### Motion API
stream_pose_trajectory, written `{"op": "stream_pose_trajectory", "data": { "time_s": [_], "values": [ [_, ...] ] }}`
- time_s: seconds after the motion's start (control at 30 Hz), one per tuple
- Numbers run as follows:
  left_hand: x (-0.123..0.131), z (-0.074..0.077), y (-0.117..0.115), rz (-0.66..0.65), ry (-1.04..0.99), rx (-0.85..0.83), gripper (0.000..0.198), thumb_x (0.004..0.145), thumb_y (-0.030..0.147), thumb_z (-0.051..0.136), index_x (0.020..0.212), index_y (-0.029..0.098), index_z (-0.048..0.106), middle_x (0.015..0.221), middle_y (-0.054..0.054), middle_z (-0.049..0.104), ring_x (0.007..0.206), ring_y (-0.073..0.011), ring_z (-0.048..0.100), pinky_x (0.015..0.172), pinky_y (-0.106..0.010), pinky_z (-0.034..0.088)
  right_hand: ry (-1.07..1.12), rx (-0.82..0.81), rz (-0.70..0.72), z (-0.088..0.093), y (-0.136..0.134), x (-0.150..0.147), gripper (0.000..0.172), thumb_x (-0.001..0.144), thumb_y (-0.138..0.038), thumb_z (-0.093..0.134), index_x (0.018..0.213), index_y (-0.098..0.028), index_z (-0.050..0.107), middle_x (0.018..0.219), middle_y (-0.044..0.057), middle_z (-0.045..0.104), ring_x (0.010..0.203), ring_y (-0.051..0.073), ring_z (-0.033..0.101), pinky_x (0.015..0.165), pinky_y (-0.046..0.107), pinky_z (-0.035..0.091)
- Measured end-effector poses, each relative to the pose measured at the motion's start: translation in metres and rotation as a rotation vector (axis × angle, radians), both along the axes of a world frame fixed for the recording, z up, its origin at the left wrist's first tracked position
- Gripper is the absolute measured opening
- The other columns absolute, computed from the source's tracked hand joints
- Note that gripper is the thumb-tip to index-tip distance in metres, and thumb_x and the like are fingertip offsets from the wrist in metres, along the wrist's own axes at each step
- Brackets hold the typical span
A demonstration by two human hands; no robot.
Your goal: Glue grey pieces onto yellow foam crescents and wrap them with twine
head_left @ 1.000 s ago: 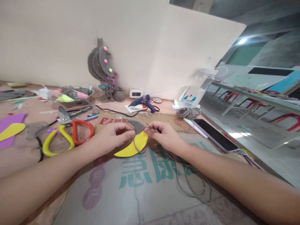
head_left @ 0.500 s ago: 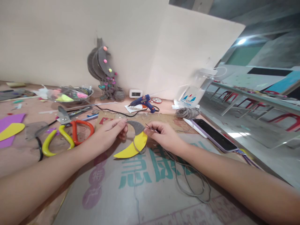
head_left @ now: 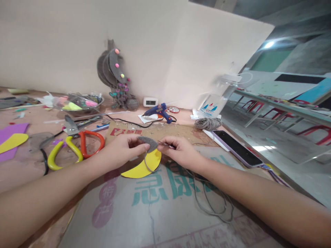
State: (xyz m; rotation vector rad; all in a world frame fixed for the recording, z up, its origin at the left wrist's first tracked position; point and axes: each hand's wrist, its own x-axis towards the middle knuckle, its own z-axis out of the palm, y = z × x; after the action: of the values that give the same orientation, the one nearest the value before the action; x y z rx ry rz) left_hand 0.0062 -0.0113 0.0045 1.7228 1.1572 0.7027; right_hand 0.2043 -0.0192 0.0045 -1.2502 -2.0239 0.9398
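Note:
A yellow crescent (head_left: 144, 166) hangs in front of me, its upper part wrapped in grey cord (head_left: 148, 143). My left hand (head_left: 129, 146) pinches the wrapped upper end between thumb and fingers. At the crescent's right edge, my right hand (head_left: 178, 150) is closed with a thin dark stick-like piece poking out past the fingertips; the grip on the cord itself is partly hidden. One strand loops down across the yellow face. Loose grey cord (head_left: 207, 203) trails from under my right hand onto the cardboard (head_left: 124, 220).
Scissors (head_left: 77, 148) with yellow and red handles lie at left, near purple and yellow sheets (head_left: 12, 143). Behind are a blue glue gun (head_left: 159, 112), a small clock (head_left: 150, 101) and a hanging crescent ornament (head_left: 113, 69). At right are a cord bundle (head_left: 208, 123), a phone (head_left: 238, 148) and a clear bottle (head_left: 217, 96).
My left hand has shifted right along the wrapped part, its thumb now over the grey cord. The crescent has tilted flatter, its yellow tip moving slightly left and down.

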Motion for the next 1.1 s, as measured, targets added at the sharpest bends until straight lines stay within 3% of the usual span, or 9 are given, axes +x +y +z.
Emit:
{"op": "stream_pose_trajectory", "data": {
  "time_s": [0.37,0.5,0.63,0.67,0.73,0.87,0.97,1.03,1.1],
  "values": [
    [-0.002,-0.002,0.003,-0.030,-0.050,0.056,0.028,0.073,0.043,0.056,0.075,0.016,0.060,0.064,0.001,0.057,0.059,-0.0109,0.051,0.052,-0.020,0.038,-0.024,0.006,0.033,-0.001,0.000,0.000,0.023,0.080,-0.035,0.053,0.077,-0.014,0.061,0.065,-0.002,0.053,0.057,0.008,0.044,0.053,0.020,0.036],
    [-0.001,-0.001,0.002,0.027,-0.039,0.047,0.027,0.074,0.043,0.056,0.077,0.016,0.059,0.068,0.000,0.057,0.060,-0.0120,0.051,0.054,-0.022,0.038,0.041,0.139,-0.029,0.003,0.008,0.007,0.028,0.081,-0.035,0.052,0.097,-0.013,0.058,0.085,0.004,0.060,0.075,0.014,0.054,0.069,0.025,0.043],
    [-0.002,-0.003,0.002,0.003,-0.049,0.141,0.031,0.078,0.045,0.050,0.064,0.018,0.053,0.062,0.001,0.053,0.064,-0.0143,0.051,0.059,-0.024,0.037,-0.051,0.306,-0.166,0.007,0.031,0.024,0.033,0.083,-0.026,0.046,0.111,-0.013,0.056,0.104,0.009,0.060,0.095,0.020,0.054,0.088,0.035,0.039],
    [-0.002,-0.004,0.003,-0.010,-0.076,0.152,0.032,0.079,0.046,0.048,0.065,0.018,0.053,0.062,0.001,0.053,0.064,-0.0146,0.051,0.059,-0.024,0.037,-0.082,0.298,-0.127,0.008,0.037,0.026,0.033,0.083,-0.024,0.046,0.112,-0.014,0.057,0.107,0.009,0.061,0.098,0.020,0.054,0.089,0.035,0.039],
    [-0.002,-0.008,0.004,-0.016,-0.104,0.131,0.032,0.081,0.046,0.045,0.065,0.018,0.051,0.062,0.001,0.051,0.063,-0.0144,0.049,0.059,-0.024,0.036,-0.134,0.254,-0.030,0.010,0.045,0.022,0.034,0.082,-0.022,0.047,0.113,-0.015,0.058,0.105,0.008,0.062,0.095,0.020,0.056,0.086,0.033,0.041],
    [-0.001,-0.012,0.007,-0.034,-0.170,0.110,0.034,0.083,0.045,0.041,0.063,0.018,0.047,0.059,0.002,0.047,0.059,-0.0133,0.047,0.058,-0.025,0.035,-0.186,0.147,0.013,0.015,0.056,-0.003,0.039,0.080,-0.021,0.049,0.118,-0.013,0.055,0.086,0.006,0.065,0.070,0.014,0.057,0.062,0.024,0.043],
    [0.000,-0.010,0.007,-0.039,-0.165,0.146,0.033,0.083,0.043,0.041,0.062,0.018,0.046,0.058,0.002,0.046,0.059,-0.0133,0.046,0.058,-0.025,0.034,-0.197,0.205,-0.083,0.017,0.066,-0.009,0.027,0.078,-0.025,0.053,0.101,-0.015,0.062,0.078,0.003,0.064,0.066,0.012,0.055,0.059,0.022,0.041],
    [-0.001,-0.009,0.007,-0.021,-0.159,0.167,0.032,0.082,0.042,0.042,0.062,0.018,0.047,0.057,0.003,0.045,0.058,-0.0131,0.045,0.056,-0.024,0.033,-0.212,0.288,-0.256,0.017,0.075,0.000,0.017,0.076,-0.029,0.056,0.082,-0.014,0.062,0.073,0.002,0.062,0.066,0.012,0.054,0.061,0.022,0.040],
    [-0.001,-0.007,0.008,-0.014,-0.165,0.184,0.030,0.082,0.040,0.043,0.061,0.018,0.047,0.057,0.004,0.045,0.058,-0.0128,0.044,0.057,-0.024,0.033,-0.221,0.292,-0.387,0.016,0.086,0.017,0.025,0.078,-0.035,0.054,0.085,-0.012,0.058,0.071,0.003,0.059,0.065,0.014,0.052,0.060,0.024,0.039]
  ]
}}
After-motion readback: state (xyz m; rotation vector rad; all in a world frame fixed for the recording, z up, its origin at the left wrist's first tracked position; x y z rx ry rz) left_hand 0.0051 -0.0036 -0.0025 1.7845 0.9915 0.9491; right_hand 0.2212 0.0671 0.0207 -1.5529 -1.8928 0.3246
